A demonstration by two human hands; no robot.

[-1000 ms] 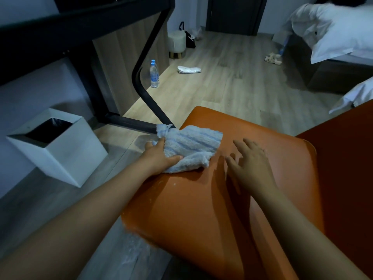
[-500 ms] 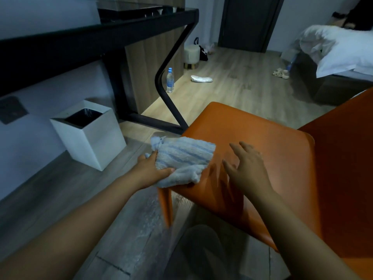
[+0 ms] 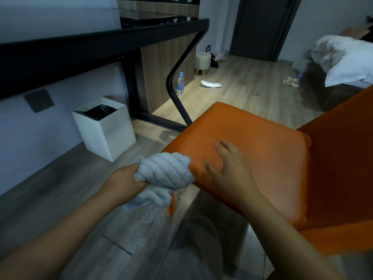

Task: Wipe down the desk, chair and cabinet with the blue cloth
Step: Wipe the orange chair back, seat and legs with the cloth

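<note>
- Left hand [image 3: 123, 181] grips the bunched, ribbed light-blue cloth [image 3: 165, 174] at lower centre, against the orange leather chair seat [image 3: 262, 150] (near corner).
- Right hand [image 3: 230, 170] lies spread, flat on the seat beside it.

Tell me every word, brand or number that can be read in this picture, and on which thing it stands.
None can be read.
The label on the water bottle is too small and blurred.
The white mark on the black bag is too blurred to tell.
</note>
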